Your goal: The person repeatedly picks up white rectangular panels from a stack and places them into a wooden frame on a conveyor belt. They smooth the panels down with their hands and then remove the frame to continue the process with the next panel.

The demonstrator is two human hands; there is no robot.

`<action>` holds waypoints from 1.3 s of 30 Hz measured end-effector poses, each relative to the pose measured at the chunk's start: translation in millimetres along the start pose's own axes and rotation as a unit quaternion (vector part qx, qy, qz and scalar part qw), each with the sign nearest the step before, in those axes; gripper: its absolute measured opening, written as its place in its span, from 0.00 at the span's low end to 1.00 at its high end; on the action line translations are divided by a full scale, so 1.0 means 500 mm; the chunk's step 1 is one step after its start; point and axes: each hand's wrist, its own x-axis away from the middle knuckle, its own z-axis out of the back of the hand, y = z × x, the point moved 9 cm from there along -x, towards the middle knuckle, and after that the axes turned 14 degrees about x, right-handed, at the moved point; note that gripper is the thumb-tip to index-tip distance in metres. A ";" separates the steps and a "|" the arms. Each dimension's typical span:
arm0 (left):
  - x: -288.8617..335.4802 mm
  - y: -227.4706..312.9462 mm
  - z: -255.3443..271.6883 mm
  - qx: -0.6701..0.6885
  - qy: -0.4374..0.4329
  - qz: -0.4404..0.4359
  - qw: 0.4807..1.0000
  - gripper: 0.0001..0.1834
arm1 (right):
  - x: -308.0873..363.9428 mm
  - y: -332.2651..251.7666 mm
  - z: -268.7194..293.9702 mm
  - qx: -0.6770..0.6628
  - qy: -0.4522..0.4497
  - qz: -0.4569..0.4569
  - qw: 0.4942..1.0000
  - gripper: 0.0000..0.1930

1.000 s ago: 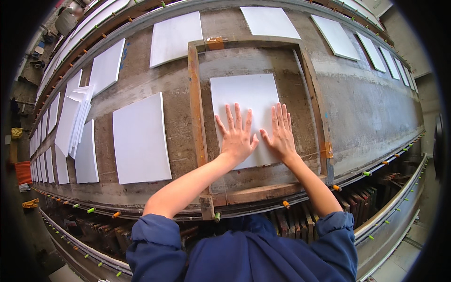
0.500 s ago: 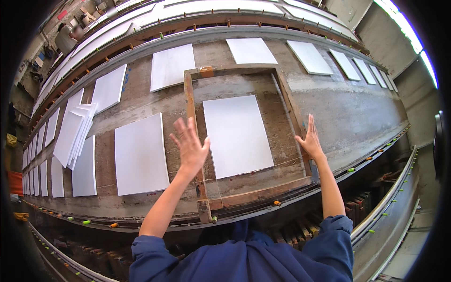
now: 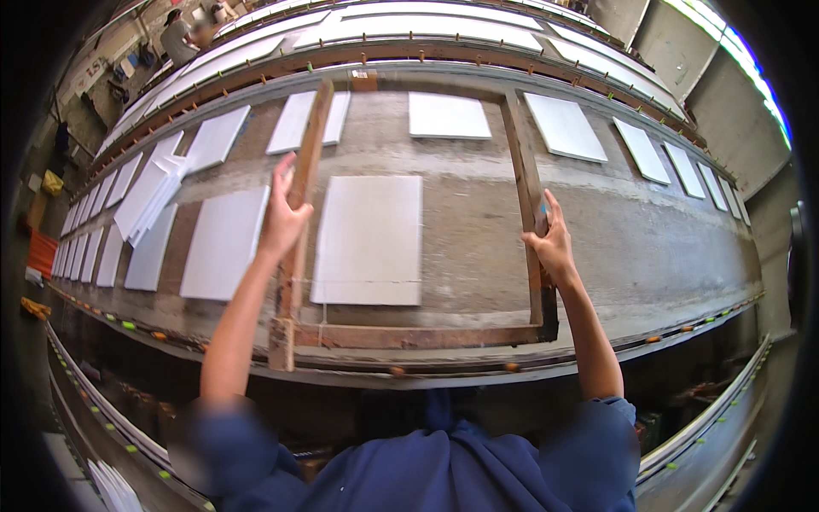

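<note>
A large rectangular wooden frame (image 3: 418, 335) is in front of me over a long table, and the table surface shows through its opening. My left hand (image 3: 286, 213) grips its left side bar, thumb toward the opening and fingers on the outer side. On the right side bar, my right hand (image 3: 553, 241) holds in the same way. Inside the frame's outline a white rectangular sheet (image 3: 368, 243) lies near the left bar. The frame looks raised off the table, though how far I cannot tell. Orange tape (image 3: 364, 80) marks its far bar.
More white sheets lie in rows along the table, one (image 3: 223, 243) just left of the frame. A loose fanned pile of white sheets (image 3: 147, 200) rests farther left. Small coloured pegs line the table's near rail (image 3: 512, 367). Another person (image 3: 177, 41) is at the far left.
My hands have gone from open, fingers spread beside the frame, to holding both side bars. The frame has shifted right relative to the sheet within it. My view has moved too.
</note>
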 end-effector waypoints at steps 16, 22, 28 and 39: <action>0.068 -0.115 -0.566 -0.040 0.017 -0.064 0.997 0.46 | -0.008 0.470 0.370 0.099 0.068 0.014 0.993 0.42; 0.075 -0.137 -0.624 -0.009 0.011 -0.050 0.999 0.43 | -0.004 0.519 0.389 0.066 0.034 -0.018 0.997 0.44; 0.076 -0.152 -0.632 -0.065 0.002 -0.052 0.997 0.38 | -0.003 0.515 0.385 0.082 0.057 0.018 0.995 0.43; 0.103 -0.167 -0.665 -0.352 -0.045 0.039 0.934 0.32 | 0.011 0.528 0.353 0.081 -0.036 -0.018 0.996 0.44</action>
